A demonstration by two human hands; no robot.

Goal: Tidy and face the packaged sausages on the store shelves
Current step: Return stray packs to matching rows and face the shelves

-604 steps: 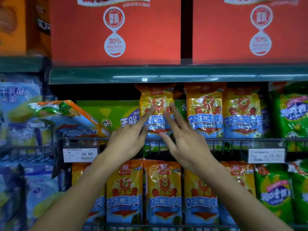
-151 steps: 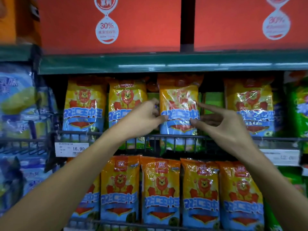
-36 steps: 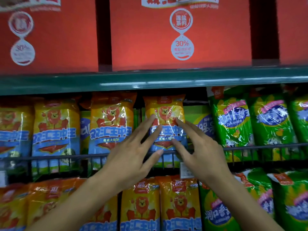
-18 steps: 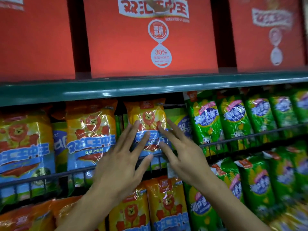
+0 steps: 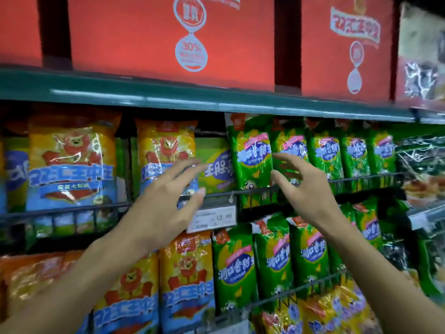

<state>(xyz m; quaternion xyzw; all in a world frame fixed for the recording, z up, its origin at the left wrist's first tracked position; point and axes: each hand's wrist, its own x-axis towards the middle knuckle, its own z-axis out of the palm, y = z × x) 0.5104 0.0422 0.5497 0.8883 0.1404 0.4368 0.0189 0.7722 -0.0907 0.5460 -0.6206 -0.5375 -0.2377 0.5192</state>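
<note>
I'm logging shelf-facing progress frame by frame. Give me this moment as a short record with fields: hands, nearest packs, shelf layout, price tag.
left hand: left hand, fingers spread, holding nothing, in front of the yellow lion pack
right hand: right hand, fingers loosely curved, holding nothing, beside the leftmost green pack
contact: cannot tell whether either hand touches a pack
shelf layout: yellow packs left, green packs right, behind a wire rail
price tag: price tag reads 12.00, hanging below the rail
above: red cartons
</note>
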